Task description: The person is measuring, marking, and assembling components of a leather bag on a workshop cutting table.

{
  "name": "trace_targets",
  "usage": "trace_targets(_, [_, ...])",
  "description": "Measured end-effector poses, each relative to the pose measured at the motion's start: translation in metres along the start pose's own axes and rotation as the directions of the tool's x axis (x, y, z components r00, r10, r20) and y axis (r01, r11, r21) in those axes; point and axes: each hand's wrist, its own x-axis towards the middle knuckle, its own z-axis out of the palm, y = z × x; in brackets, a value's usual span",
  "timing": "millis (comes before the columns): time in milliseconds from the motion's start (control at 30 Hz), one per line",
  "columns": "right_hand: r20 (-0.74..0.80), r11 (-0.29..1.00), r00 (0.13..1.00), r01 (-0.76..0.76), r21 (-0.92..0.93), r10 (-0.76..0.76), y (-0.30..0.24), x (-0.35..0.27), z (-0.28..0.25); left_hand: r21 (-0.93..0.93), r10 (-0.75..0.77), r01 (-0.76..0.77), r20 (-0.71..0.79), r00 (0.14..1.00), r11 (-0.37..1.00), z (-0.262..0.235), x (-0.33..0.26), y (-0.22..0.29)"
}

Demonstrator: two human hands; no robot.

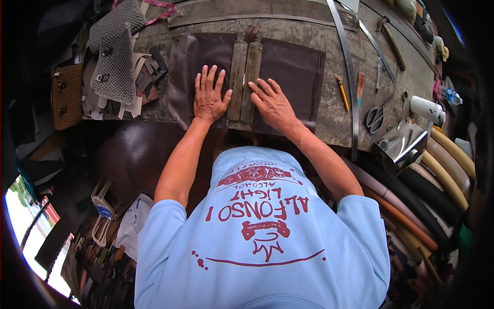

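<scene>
My left hand lies flat, fingers spread, on a dark brown leather sheet spread over the worn wooden workbench. My right hand presses flat on a second dark brown sheet to the right. Between the hands lie two narrow wooden blocks side by side, running away from me. Neither hand grips anything.
Grey mesh pieces, leather scraps and a woven tan piece sit at the left. A long metal ruler, orange pencil, scissors and a shiny metal box lie at the right, with rolled material beyond.
</scene>
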Motion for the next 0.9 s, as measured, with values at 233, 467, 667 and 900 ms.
trace_targets(233, [0.099, 0.985, 0.993, 0.081, -0.153, -0.066, -0.043, -0.047, 0.007, 0.001, 0.004, -0.004, -0.010, 1.000, 1.000, 0.004, -0.002, 0.006])
trace_targets(467, [-0.077, 0.906, 0.942, -0.288, 0.310, 0.326, -0.054, -0.128, -0.026, -0.070, 0.042, -0.044, -0.024, 0.999, 0.997, 0.016, 0.000, 0.007])
trace_targets(667, [-0.368, 0.323, 0.229, -0.921, 0.218, 0.901, -0.001, -0.305, -0.013, -0.537, -0.017, -0.006, -0.038, 0.999, 0.844, -0.002, -0.004, -0.030])
trace_targets(900, [-0.277, 0.218, 0.186, -0.972, 0.088, 0.943, 0.083, -0.380, -0.018, -0.152, 0.087, -0.102, -0.104, 0.991, 0.983, -0.003, -0.006, -0.030])
